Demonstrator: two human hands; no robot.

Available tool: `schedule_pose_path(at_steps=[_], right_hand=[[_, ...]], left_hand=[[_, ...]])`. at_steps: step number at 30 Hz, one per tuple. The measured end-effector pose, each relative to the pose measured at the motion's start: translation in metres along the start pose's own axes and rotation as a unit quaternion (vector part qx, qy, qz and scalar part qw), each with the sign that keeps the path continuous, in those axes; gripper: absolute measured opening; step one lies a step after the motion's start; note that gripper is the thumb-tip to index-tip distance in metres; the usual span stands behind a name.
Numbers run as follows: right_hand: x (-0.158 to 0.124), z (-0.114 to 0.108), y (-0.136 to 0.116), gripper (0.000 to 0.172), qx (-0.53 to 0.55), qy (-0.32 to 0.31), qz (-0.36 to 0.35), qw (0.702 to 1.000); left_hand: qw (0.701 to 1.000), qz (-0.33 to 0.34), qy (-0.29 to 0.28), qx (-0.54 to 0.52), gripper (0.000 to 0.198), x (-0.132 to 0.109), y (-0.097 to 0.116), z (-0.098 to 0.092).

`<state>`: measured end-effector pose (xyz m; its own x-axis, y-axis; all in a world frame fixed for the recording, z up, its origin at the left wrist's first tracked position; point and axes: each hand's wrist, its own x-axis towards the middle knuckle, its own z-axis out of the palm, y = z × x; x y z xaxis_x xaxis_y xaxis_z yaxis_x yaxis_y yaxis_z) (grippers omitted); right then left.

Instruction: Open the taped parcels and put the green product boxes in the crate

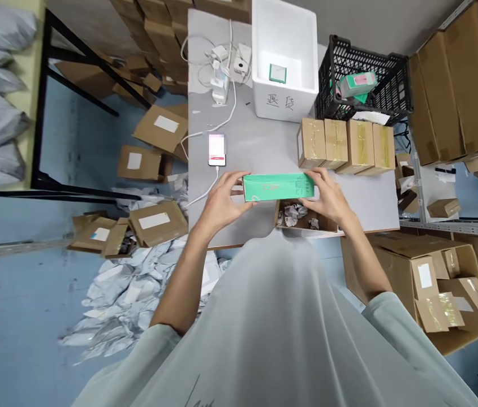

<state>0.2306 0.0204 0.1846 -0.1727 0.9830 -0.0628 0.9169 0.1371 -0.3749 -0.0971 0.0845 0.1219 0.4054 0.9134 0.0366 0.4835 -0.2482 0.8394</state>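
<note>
A long green box [281,187] with faint printing is held level above the table's front part. My left hand [227,196] grips its left end, thumb below and fingers above. At the other end, my right hand [326,195] closes on it in the same way. Partly under the green box and my right hand lies an open cardboard box [327,224] with crumpled paper [295,215] inside. A phone [217,150] with a lit screen rests on the table to the left, a white cable plugged into it.
Taped cardboard boxes [335,146] stand in a row behind my right hand. Farther back are a white foam bin [284,102] and a black crate [395,85] with green boxes [357,83]. Chargers [219,82] and cables occupy the table's back left. Grey parcels [137,288] pile on the floor.
</note>
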Motion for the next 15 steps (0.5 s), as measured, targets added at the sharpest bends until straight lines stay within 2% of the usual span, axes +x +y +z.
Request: schedule_pose_path(at_steps=[2,4,8,11,15], right_hand=[[0.035,0.022,-0.009,0.078,0.008,-0.017,-0.015,1.000],[0.070,0.046,-0.017,0.080,0.000,-0.047,-0.020,0.999],[0.119,0.082,-0.032,0.079,-0.052,-0.148,0.016,0.987],[0.124,0.091,-0.036,0.070,-0.059,-0.170,0.045,0.983],[0.087,0.081,-0.027,0.060,0.013,-0.091,0.022,0.996]], left_hand=[[0.999,-0.023,0.041,0.004,0.079,0.001,-0.022,-0.004],[0.995,-0.056,0.078,0.005,0.078,0.002,-0.045,0.000],[0.979,-0.174,0.106,0.013,0.070,0.003,-0.084,0.029],[0.967,-0.241,0.079,0.025,0.064,0.005,-0.104,0.057],[0.954,-0.295,0.040,0.041,0.061,0.011,-0.116,0.093]])
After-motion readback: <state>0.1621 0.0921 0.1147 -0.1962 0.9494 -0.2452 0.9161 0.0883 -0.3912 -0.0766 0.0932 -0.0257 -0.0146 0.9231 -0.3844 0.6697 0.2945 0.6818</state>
